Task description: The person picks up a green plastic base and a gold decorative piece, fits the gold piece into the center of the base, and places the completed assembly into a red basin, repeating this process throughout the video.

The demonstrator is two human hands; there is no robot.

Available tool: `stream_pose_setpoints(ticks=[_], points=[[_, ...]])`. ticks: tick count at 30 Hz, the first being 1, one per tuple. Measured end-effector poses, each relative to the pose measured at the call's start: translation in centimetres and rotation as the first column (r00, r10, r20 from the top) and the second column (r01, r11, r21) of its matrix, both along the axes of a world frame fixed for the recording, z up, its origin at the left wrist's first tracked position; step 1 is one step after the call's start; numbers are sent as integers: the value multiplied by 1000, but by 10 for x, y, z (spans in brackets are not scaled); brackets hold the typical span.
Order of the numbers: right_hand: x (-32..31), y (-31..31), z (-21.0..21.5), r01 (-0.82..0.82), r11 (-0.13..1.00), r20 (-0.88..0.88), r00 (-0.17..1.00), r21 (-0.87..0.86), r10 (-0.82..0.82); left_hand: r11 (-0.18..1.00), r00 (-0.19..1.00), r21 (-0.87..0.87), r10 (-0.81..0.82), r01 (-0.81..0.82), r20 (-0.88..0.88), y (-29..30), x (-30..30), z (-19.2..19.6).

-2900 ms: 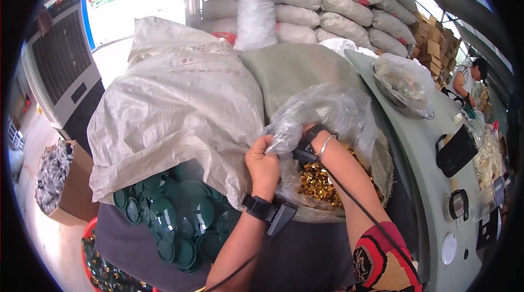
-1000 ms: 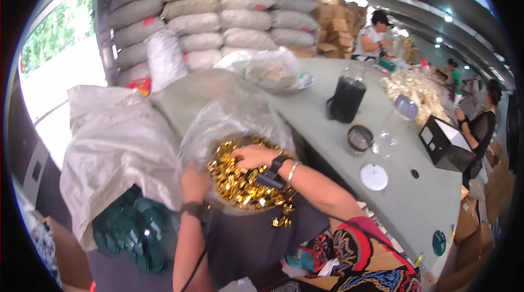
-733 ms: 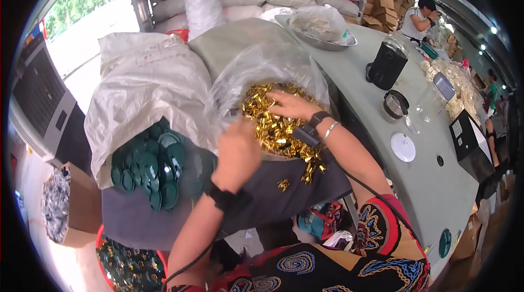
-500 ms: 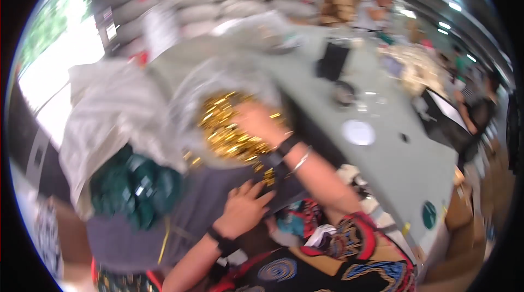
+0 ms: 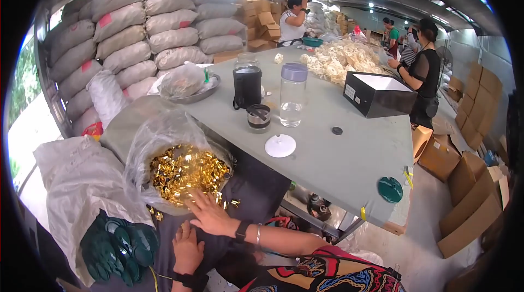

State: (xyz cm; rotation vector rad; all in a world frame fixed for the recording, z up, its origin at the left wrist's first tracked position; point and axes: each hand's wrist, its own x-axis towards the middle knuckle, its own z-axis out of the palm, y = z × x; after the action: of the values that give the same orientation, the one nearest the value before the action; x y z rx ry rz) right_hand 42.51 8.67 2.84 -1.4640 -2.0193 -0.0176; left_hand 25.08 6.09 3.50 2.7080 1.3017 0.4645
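Note:
My right hand (image 5: 210, 214) lies at the near edge of a heap of small shiny gold pieces (image 5: 188, 169), its fingers spread and stretched toward them. The heap sits in a spread clear plastic bag (image 5: 158, 128). Just nearer, my left hand (image 5: 188, 249) rests on dark cloth (image 5: 256, 183), fingers extended, with nothing seen in it. A few loose gold pieces (image 5: 156, 214) lie on the cloth outside the bag. To the left, a white woven sack (image 5: 76, 183) opens onto a pile of glossy dark green rounded pieces (image 5: 120, 248).
A grey-green table (image 5: 322, 166) holds a clear bottle (image 5: 293, 95), a black-sleeved jar (image 5: 247, 85), a small glass jar (image 5: 258, 117), a white disc (image 5: 280, 146) and a black box (image 5: 379, 94). Stacked sacks (image 5: 120, 19) stand behind. Several people work farther back; cartons (image 5: 475, 204) line the right.
My view has swung right and lifted, showing more of the table. My right hand has drawn back from within the gold heap to its near edge, close to my left hand.

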Motion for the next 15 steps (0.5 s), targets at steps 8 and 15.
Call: stream_pose_setpoints(ticks=[8,15], points=[[4,-3,4,-51,926,-47,996,374,74,984,983,176,-39,6,181,-5,13,-3],[22,14,-11,-133,979,-550,811,156,198,997,894,-66,65,-40,442,-33,-35,8]])
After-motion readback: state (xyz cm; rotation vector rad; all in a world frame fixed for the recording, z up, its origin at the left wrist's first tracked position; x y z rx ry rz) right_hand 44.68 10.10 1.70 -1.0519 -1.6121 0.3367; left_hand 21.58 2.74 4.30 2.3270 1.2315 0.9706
